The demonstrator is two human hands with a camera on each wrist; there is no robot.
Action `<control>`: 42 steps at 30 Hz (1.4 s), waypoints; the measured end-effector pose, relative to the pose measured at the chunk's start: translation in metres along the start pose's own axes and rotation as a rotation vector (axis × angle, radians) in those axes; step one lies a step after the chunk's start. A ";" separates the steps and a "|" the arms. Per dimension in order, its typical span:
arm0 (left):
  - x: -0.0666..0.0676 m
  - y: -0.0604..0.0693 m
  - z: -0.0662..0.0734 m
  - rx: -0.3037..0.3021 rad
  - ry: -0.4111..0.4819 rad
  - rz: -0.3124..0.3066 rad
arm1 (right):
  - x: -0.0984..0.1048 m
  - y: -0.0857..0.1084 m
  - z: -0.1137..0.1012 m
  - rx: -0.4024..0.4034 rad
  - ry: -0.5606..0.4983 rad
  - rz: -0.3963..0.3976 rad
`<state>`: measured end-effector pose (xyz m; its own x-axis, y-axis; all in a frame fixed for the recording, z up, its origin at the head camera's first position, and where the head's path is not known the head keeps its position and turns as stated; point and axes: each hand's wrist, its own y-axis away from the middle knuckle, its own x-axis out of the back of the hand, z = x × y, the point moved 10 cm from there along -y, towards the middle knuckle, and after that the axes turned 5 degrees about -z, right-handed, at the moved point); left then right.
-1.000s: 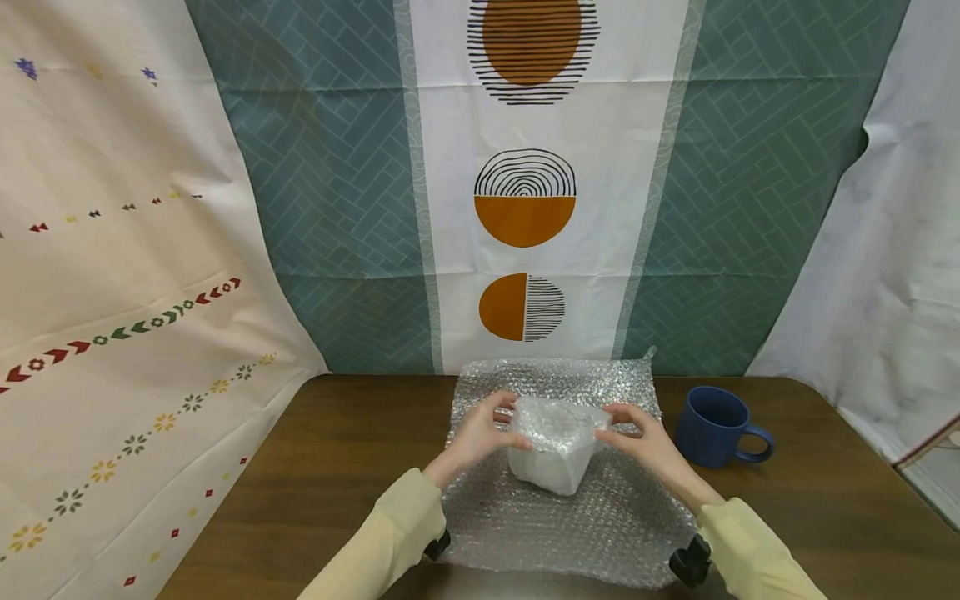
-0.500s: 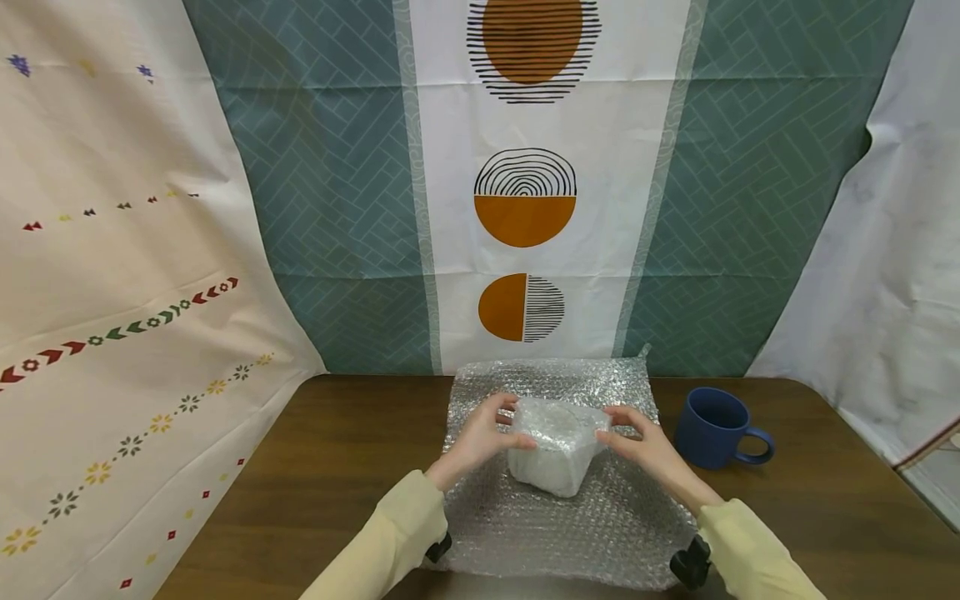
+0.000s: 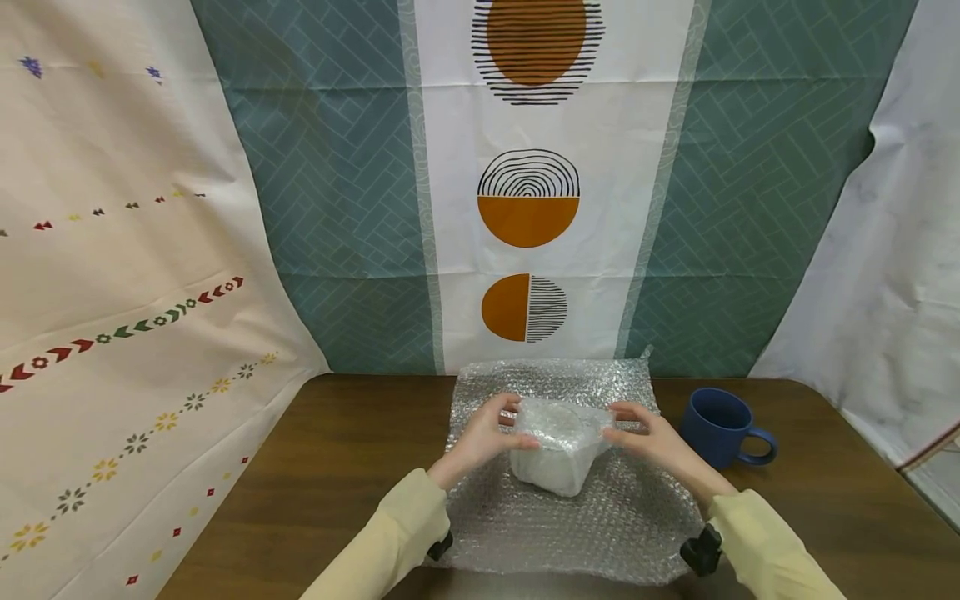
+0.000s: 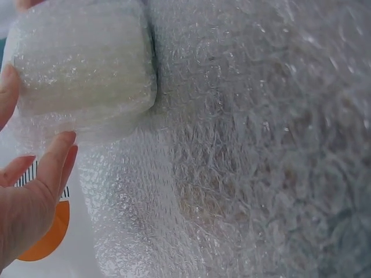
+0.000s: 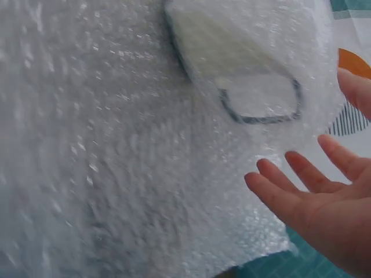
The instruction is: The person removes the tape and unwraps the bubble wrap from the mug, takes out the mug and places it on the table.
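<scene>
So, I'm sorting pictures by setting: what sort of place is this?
Likely an indoor work nook, screened off. A patterned curtain hangs behind the wooden table, a pale printed cloth hangs on the left, and a sheet of bubble wrap lies spread on the table.

Pale boxy bundle in clear bubble wrap (image 3: 553,467): over mid-sheet — dark loop (image 5: 261,120) showing through its right side
Clear bubble-wrap sheet (image 3: 558,537): spread beneath, far-right corner poking up
</scene>
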<state>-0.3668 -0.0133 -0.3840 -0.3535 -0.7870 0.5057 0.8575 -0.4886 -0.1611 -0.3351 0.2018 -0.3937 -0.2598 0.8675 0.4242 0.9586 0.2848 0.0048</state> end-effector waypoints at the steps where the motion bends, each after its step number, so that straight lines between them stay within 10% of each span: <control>1: 0.000 0.000 0.000 0.004 0.000 0.002 | 0.001 0.000 -0.003 0.015 0.016 -0.003; 25: 0.000 -0.001 0.002 -0.006 -0.015 -0.010 | -0.008 -0.027 -0.037 0.244 0.053 -0.046; 42: 0.000 0.000 0.004 0.004 -0.037 -0.007 | -0.010 -0.026 -0.024 0.245 0.095 -0.128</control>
<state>-0.3652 -0.0117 -0.3804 -0.3449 -0.7691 0.5381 0.8566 -0.4922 -0.1544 -0.3545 0.1763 -0.3763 -0.3539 0.7794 0.5170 0.8589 0.4896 -0.1503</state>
